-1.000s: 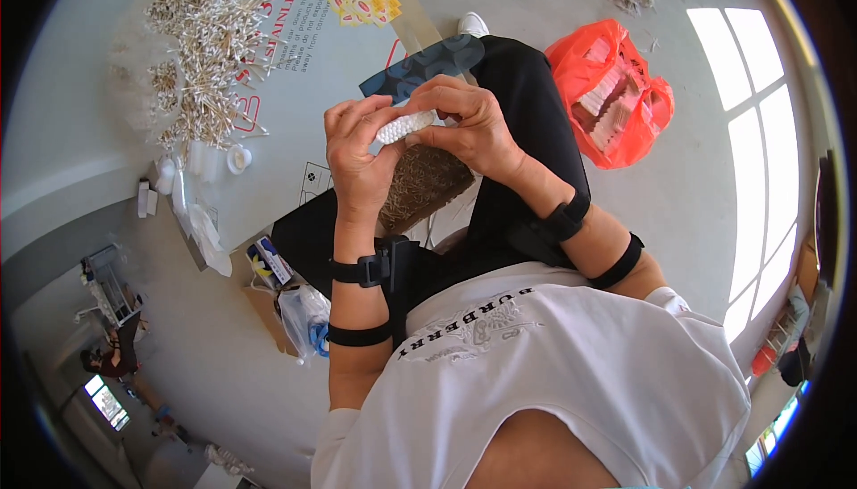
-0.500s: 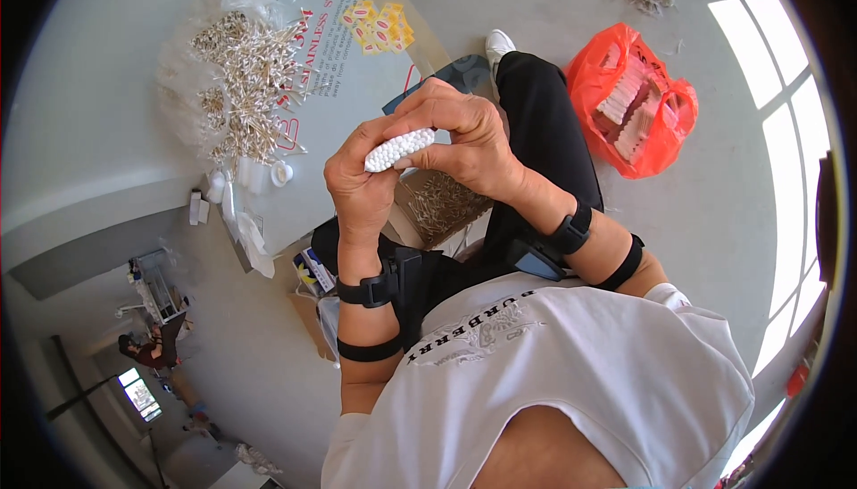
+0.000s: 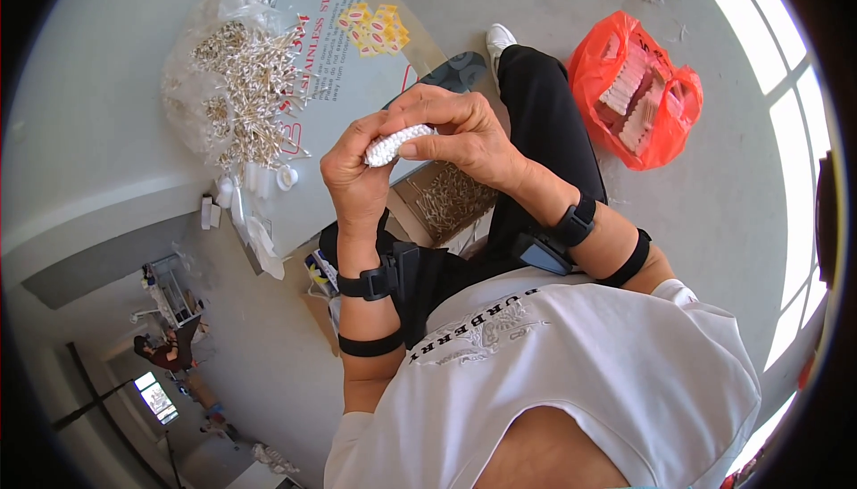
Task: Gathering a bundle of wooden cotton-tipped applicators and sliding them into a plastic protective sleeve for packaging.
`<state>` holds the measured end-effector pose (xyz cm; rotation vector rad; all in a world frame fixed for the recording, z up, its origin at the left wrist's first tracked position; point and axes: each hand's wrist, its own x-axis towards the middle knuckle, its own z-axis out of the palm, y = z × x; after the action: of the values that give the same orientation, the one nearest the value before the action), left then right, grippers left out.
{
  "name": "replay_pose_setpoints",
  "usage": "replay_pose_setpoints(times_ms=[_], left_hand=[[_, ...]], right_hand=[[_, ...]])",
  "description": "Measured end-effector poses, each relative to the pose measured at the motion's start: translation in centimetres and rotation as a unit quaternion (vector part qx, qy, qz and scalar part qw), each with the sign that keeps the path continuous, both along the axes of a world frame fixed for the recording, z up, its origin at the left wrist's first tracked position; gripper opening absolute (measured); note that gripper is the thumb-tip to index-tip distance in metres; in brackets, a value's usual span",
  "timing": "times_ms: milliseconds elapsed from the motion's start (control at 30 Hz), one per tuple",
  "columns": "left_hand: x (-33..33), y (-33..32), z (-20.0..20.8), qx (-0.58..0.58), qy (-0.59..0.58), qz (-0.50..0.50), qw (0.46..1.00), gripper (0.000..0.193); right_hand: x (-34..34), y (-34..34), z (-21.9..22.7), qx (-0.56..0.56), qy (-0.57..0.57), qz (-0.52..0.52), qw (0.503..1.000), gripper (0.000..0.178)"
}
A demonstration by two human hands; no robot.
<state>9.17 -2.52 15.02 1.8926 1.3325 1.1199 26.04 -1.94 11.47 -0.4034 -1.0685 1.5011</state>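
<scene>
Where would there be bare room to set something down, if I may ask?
Bare floor shows between the red plastic bag and the sunlit patch; the grey printed sheet has a bare stretch between the white roll and left hand. It is crowded at the loose cotton swabs and around the open cardboard box.

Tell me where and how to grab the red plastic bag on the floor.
Probably by the loose film beside its open mouth: the red bag faces mouth up, its pale pink contents showing, and its thin sides look slack. Come down from above with the right hand, the nearer one, once that lets go of the white-tipped bundle.
</scene>
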Motion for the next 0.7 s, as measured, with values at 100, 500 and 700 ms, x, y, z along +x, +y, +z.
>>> replay_pose_setpoints(times_ms=[100,500,700], left_hand=[[0.14,-0.13,0.03,-0.014,-0.035,-0.01,0.999,0.035],[0.13,-0.54,-0.27,-0.087,-0.072,-0.007,0.994,0.029],[-0.09,-0.53,-0.28,-0.146,-0.147,-0.018,0.978,0.028]], right_hand=[[-0.03,0.17,0.01,0.026,-0.022,-0.014,0.999,0.03],[0.04,0.0,0.49,0.1,-0.14,-0.145,0.974,0.029],[-0.17,-0.01,0.32,0.1,-0.153,-0.168,0.969,0.027]])
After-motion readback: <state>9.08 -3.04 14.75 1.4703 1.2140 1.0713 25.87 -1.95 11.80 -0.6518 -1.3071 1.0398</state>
